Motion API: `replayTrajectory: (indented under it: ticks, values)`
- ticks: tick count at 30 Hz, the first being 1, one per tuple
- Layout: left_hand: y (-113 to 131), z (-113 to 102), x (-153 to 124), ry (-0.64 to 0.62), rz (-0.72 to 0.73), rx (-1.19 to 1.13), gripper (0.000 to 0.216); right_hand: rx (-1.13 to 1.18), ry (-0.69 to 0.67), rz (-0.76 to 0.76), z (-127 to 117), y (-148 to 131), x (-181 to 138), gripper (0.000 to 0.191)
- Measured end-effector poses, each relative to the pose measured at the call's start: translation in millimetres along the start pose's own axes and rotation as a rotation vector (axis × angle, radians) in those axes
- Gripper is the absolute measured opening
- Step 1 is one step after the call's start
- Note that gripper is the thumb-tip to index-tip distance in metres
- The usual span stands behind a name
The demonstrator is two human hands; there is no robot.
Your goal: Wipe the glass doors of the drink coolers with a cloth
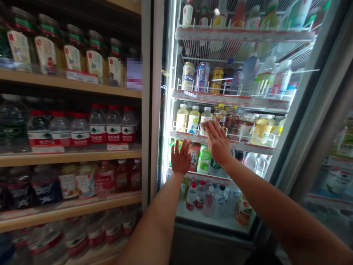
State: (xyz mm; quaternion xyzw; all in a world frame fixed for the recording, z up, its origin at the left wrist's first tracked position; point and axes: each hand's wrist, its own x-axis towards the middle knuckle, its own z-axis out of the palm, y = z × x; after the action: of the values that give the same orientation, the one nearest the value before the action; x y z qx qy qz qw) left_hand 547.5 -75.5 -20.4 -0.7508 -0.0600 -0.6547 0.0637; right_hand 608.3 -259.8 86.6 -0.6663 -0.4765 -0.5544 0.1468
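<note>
Lit glass-front fridge [157,110] ahead, drinks [203,77] on its tiers. Wooden shelving [82,157] at left, red-capped bottles [98,127] on it. Right hand [218,141] raised before third tier, fingers straight, together. Left hand [181,161] slightly lower, near it, fingers apart. Brownish cloth-like thing [204,123] at right fingertips; can't tell if clamped.

The labels [98,135] on red-capped bottles [98,117] read 农夫山泉, other print being too blurred.
</note>
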Motion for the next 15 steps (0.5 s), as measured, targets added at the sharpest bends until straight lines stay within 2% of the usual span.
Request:
replayTrajectory:
  ticks: [4, 5, 8, 10, 15]
  values:
    - [0, 0, 0, 0.016, 0.007, 0.001, 0.053, 0.003, -0.105, -0.235, 0, 4, -22, 0.066]
    - [0, -1, 1, 0.026, 0.013, -0.005, 0.053, -0.014, -0.097, -0.238, -1, 6, -26, 0.064]
    - [1, -2, 2, 0.041, 0.032, -0.016, 0.053, -0.077, 0.013, -0.095, -4, 13, -37, 0.061]
    - [1, -3, 3, 0.035, 0.036, -0.017, 0.054, -0.082, 0.041, -0.061, -6, 17, -45, 0.061]
    - [1, -2, 3, 0.018, 0.018, -0.005, 0.056, -0.027, -0.093, -0.204, -9, 31, -66, 0.068]
